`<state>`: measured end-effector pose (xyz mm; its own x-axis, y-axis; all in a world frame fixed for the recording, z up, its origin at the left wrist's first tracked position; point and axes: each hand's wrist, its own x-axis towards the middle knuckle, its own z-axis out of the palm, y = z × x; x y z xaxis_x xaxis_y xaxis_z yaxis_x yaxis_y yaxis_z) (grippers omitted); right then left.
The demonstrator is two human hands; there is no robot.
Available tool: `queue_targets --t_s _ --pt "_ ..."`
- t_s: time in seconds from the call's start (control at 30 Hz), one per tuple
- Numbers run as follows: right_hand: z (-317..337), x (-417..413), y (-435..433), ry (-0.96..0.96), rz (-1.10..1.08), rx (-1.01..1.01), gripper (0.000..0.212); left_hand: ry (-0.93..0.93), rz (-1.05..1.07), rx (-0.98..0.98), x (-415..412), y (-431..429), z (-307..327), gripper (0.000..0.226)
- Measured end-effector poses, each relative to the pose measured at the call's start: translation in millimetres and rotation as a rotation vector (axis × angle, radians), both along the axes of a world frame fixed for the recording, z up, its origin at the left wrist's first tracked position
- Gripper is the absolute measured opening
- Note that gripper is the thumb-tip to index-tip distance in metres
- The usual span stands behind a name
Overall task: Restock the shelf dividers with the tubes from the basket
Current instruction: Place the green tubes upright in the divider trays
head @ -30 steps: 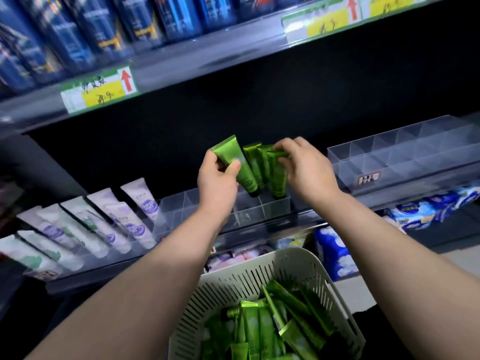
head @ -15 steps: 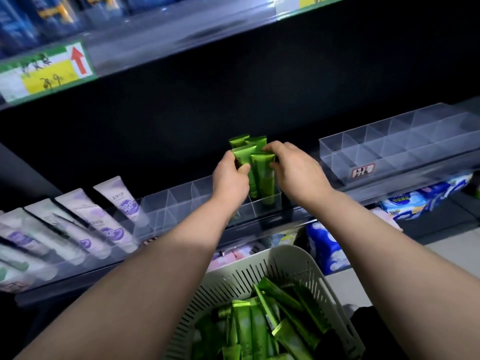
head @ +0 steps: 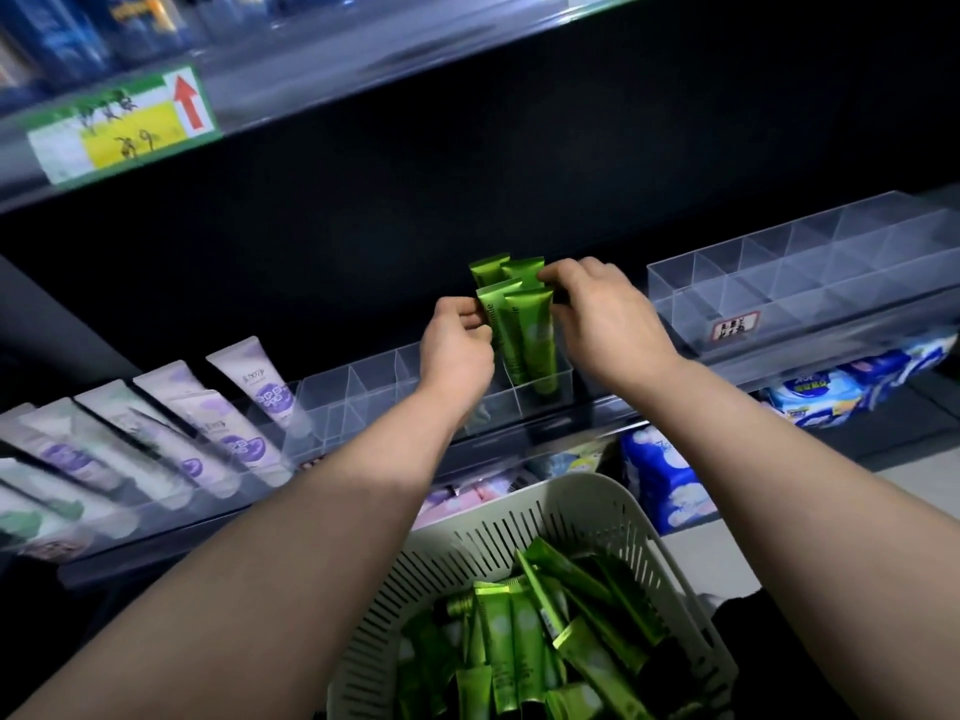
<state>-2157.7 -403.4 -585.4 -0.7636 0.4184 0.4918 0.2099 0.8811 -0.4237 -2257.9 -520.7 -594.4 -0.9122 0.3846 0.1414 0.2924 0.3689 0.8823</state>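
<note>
Tubes (head: 519, 330), four green ones, are stood upright in two rows at the right end of the clear divider (head: 358, 387) on the middle shelf, crimped ends up. The front-left one is pinched near its top by the left hand (head: 457, 350), with the fingers (head: 470, 320) curled onto its edge. The right side of the bunch is gripped by the right hand (head: 602, 314), its fingertips hooked over the top of the back-right tube. Further left on the same shelf, purple tubes (head: 254, 387) are leaned in slanted rows, a bit smeared by blur. A second divider (head: 810, 272) is set on the shelf to the right, apart from both hands. Down low between the forearms, a white slotted basket (head: 582, 504) is piled with loose tubes (head: 519, 636), same green, lying every which way. A yellow price tag (head: 124, 127) with a red arrow is stuck on the shelf edge above, too blurry to be read. Blue packs (head: 660, 470) are stacked on the lower shelf, just behind the basket.
</note>
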Motion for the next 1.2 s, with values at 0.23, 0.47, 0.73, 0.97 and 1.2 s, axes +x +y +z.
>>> queue_targets --t_s 0.23,0.47,0.73,0.97,1.2 --pt "0 22 -25 0.061 0.047 0.296 0.035 0.284 -0.030 -0.114 26 -51 2 0.025" --pt "-22 51 -67 0.001 0.209 0.364 0.042 0.297 -0.070 -0.237 54 -118 -42 0.022" --pt "-97 56 -86 -0.672 0.389 0.299 0.034 -0.022 -0.181 -0.491 70 -168 -124 0.022" --pt "-166 60 -96 -1.134 0.531 0.313 0.036 -0.151 -0.231 -0.582 74 -175 -158 0.012" --pt "-212 63 -98 -1.261 0.516 0.192 0.054 -0.111 -0.319 -0.579 70 -168 -176 0.014"
